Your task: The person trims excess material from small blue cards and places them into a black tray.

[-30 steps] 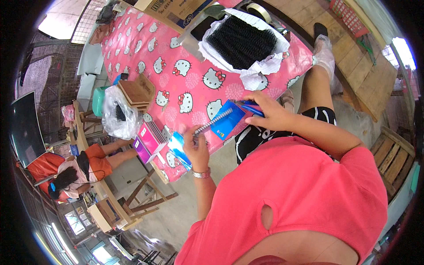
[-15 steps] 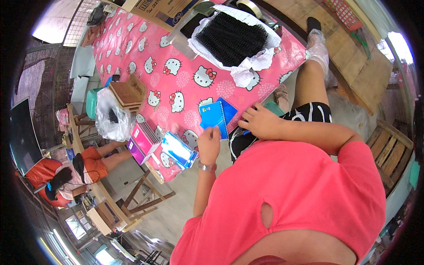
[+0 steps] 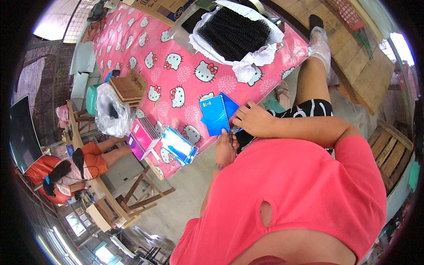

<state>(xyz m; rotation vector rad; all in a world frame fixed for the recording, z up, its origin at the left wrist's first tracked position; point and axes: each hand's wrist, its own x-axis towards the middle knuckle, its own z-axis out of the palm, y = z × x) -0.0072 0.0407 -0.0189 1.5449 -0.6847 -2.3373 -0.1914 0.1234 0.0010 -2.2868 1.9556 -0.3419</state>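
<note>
A blue spiral notebook (image 3: 213,115) lies near the table's front edge, over a darker blue cover (image 3: 230,106) that sticks out at its right. My left hand (image 3: 225,149) is closed at the notebook's lower corner, with a fingertip touching it. Something small and dark shows at its fingers, too small to name. My right hand (image 3: 255,119) rests palm down beside the notebook's right edge, its fingers apart. What lies beneath its palm is hidden. To the left are a stack of blue spiral notebooks (image 3: 179,148), shiny with glare, and a stack of pink and purple notebooks (image 3: 142,140).
A pink patterned cloth (image 3: 176,79) covers the table. At its far side sit black curly hair bundles (image 3: 234,33) on white paper (image 3: 247,66), beside a cardboard box (image 3: 165,9). A plastic bag (image 3: 112,112) and brown boards (image 3: 128,90) stand left. Another person (image 3: 66,174) sits farther left.
My left hand has moved right and toward me, from the notebook's left side to its lower corner. My right hand has shifted slightly left, closer to the notebook. The top notebook has turned a little.
</note>
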